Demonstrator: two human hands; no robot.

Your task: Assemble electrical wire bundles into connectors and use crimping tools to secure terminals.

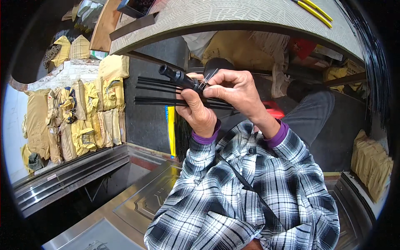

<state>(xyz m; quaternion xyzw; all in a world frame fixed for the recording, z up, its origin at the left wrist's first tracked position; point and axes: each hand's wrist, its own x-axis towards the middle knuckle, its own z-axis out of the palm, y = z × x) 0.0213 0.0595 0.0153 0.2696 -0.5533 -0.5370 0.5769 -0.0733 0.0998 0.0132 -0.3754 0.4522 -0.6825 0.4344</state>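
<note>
Even, soft daylight fills the scene, brightest at the far left edge, where the view washes out to white. The hands [216, 98] and plaid sleeves [246, 196] are sharp and evenly lit, casting only faint shadows. Pale sheen lies on the metal panels [141, 200] below. Fisheye distortion bends straight edges toward the rim, ringed by a black vignette.

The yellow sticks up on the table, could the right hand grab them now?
Probably not right away: the right hand is busy pinching thin wires at the black tube, and the yellow sticks lie far up on the table.
</note>
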